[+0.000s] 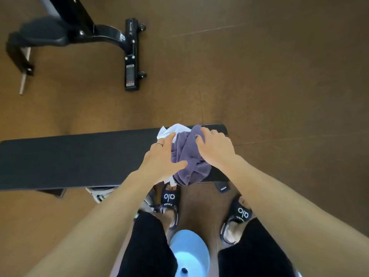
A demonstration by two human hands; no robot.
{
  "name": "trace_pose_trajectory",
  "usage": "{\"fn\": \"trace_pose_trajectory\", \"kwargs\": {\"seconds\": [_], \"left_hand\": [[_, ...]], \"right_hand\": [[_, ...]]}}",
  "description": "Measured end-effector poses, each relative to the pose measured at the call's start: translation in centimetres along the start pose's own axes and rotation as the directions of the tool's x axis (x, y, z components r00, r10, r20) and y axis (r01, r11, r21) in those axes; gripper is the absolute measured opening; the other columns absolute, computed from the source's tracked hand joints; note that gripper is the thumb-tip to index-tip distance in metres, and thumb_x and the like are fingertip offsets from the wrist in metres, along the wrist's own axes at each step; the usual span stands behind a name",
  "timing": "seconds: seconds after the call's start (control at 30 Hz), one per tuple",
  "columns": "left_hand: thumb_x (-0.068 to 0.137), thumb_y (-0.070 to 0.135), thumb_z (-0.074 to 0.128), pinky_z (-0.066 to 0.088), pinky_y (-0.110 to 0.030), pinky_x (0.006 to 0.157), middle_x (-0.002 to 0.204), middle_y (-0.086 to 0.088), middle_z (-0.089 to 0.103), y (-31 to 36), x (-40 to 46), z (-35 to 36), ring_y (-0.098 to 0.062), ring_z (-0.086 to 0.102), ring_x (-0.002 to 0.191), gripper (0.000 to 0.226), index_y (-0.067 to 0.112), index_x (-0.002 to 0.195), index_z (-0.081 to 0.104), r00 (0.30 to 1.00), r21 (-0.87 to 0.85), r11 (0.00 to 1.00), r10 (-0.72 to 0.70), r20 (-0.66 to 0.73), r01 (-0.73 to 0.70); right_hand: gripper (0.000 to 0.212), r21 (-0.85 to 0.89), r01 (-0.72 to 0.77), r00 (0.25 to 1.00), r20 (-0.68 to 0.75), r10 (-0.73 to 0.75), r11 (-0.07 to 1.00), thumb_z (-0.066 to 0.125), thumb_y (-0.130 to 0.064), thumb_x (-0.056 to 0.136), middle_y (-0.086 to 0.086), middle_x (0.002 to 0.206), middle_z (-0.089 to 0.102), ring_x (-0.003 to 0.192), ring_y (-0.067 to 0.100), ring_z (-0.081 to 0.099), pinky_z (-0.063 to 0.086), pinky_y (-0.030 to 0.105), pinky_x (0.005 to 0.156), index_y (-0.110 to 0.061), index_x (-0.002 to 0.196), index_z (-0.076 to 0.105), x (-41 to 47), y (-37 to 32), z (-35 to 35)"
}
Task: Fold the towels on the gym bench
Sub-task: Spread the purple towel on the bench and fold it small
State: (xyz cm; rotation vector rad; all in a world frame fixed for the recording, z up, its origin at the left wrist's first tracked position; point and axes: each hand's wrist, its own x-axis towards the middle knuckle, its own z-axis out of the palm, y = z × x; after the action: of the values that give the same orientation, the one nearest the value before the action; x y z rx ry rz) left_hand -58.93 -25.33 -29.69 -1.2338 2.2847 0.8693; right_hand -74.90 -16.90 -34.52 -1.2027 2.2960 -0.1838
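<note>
A crumpled purple towel (189,156) lies on the right end of the black gym bench (79,156), partly hanging over its near edge. A white towel (175,129) lies bunched under and behind it. My left hand (161,156) rests on the left side of the pile, its fingers reaching onto the white and purple cloth. My right hand (215,146) grips a fold of the purple towel at its far right side, fingers curled into the fabric.
A second black bench frame (119,41) with small wheels stands on the brown floor at the far left. My feet in dark slides (169,200) stand just below the bench. A light blue stool (189,252) sits between my legs.
</note>
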Motion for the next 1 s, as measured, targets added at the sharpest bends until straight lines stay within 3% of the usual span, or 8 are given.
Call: {"fn": "trace_pose_trajectory", "kwargs": {"seconds": [0.13, 0.27, 0.47, 0.57, 0.67, 0.77, 0.87, 1.0], "left_hand": [[0.071, 0.065, 0.075, 0.041, -0.035, 0.106, 0.145, 0.004, 0.048, -3.8, 7.6, 5.9, -0.020, 0.045, 0.133, 0.100, 0.023, 0.152, 0.033, 0.989, -0.066, 0.989, 0.128, -0.074, -0.133], [0.066, 0.076, 0.057, 0.030, -0.034, 0.106, 0.132, 0.013, 0.049, -7.9, 12.5, 11.9, -0.015, 0.045, 0.124, 0.091, 0.033, 0.145, 0.041, 0.949, 0.004, 0.981, 0.190, -0.253, -0.195], [0.073, 0.066, 0.063, 0.038, -0.049, 0.104, 0.126, 0.013, 0.057, -9.6, 15.2, 13.9, -0.016, 0.052, 0.122, 0.075, 0.038, 0.140, 0.044, 0.770, 0.029, 0.902, 0.385, -0.509, -0.431], [0.077, 0.066, 0.058, 0.039, -0.047, 0.101, 0.124, 0.018, 0.052, -9.7, 15.3, 14.8, -0.018, 0.052, 0.117, 0.074, 0.039, 0.143, 0.039, 0.704, 0.092, 0.888, 0.416, -0.576, -0.450], [0.075, 0.069, 0.056, 0.040, -0.050, 0.101, 0.121, 0.021, 0.048, -10.0, 15.7, 15.0, -0.018, 0.052, 0.115, 0.074, 0.037, 0.141, 0.044, 0.731, 0.079, 0.901, 0.395, -0.557, -0.427], [0.069, 0.077, 0.051, 0.041, -0.049, 0.103, 0.128, 0.011, 0.054, -9.9, 15.8, 14.7, -0.020, 0.052, 0.118, 0.083, 0.033, 0.139, 0.050, 0.761, 0.083, 0.922, 0.360, -0.539, -0.377], [0.067, 0.081, 0.047, 0.038, -0.047, 0.106, 0.134, 0.007, 0.054, -9.8, 15.4, 15.1, -0.021, 0.050, 0.123, 0.090, 0.031, 0.142, 0.047, 0.746, 0.126, 0.916, 0.384, -0.543, -0.380], [0.070, 0.085, 0.047, 0.039, -0.051, 0.107, 0.137, 0.004, 0.054, -10.4, 15.1, 15.5, -0.024, 0.050, 0.124, 0.091, 0.031, 0.143, 0.044, 0.740, 0.148, 0.907, 0.409, -0.534, -0.394]], "right_hand": [[0.040, 0.125, 0.072, 0.987, -0.154, -0.052, 0.990, 0.032, -0.041, 0.103, 0.009, 0.108, 0.064, 0.094, 0.030, 0.061, 0.044, 0.037, 0.073, -0.017, 0.128, 0.054, 5.1, 0.4, 9.1], [0.046, 0.135, 0.077, 0.927, -0.374, -0.021, 0.988, 0.027, -0.045, 0.100, 0.004, 0.109, 0.063, 0.098, 0.024, 0.054, 0.043, 0.040, 0.088, -0.024, 0.123, 0.060, 7.7, 0.7, 15.9], [0.039, 0.228, 0.162, 0.841, -0.541, -0.013, 0.960, 0.032, -0.046, 0.098, -0.001, 0.107, 0.059, 0.097, 0.021, 0.049, 0.040, 0.040, 0.087, -0.031, 0.116, 0.062, 9.8, 1.1, 18.3], [0.037, 0.244, 0.207, 0.806, -0.592, -0.024, 0.947, 0.034, -0.046, 0.097, -0.001, 0.104, 0.058, 0.092, 0.017, 0.043, 0.035, 0.035, 0.084, -0.031, 0.112, 0.064, 10.4, 1.4, 18.7], [0.035, 0.232, 0.210, 0.803, -0.595, -0.032, 0.950, 0.036, -0.045, 0.096, -0.001, 0.103, 0.058, 0.093, 0.018, 0.043, 0.037, 0.037, 0.083, -0.029, 0.108, 0.065, 10.8, 1.5, 18.9], [0.037, 0.253, 0.222, 0.806, -0.592, -0.031, 0.942, 0.035, -0.045, 0.096, 0.003, 0.105, 0.060, 0.100, 0.028, 0.050, 0.044, 0.046, 0.086, -0.026, 0.108, 0.065, 10.6, 1.6, 18.9], [0.043, 0.257, 0.270, 0.780, -0.624, -0.054, 0.928, 0.031, -0.046, 0.094, 0.007, 0.105, 0.062, 0.097, 0.032, 0.054, 0.045, 0.050, 0.087, -0.024, 0.109, 0.065, 9.8, 2.1, 19.2], [0.036, 0.300, 0.317, 0.761, -0.646, -0.052, 0.900, 0.038, -0.041, 0.097, 0.007, 0.107, 0.062, 0.099, 0.030, 0.055, 0.047, 0.048, 0.087, -0.022, 0.113, 0.066, 8.5, 2.2, 19.3]]}}
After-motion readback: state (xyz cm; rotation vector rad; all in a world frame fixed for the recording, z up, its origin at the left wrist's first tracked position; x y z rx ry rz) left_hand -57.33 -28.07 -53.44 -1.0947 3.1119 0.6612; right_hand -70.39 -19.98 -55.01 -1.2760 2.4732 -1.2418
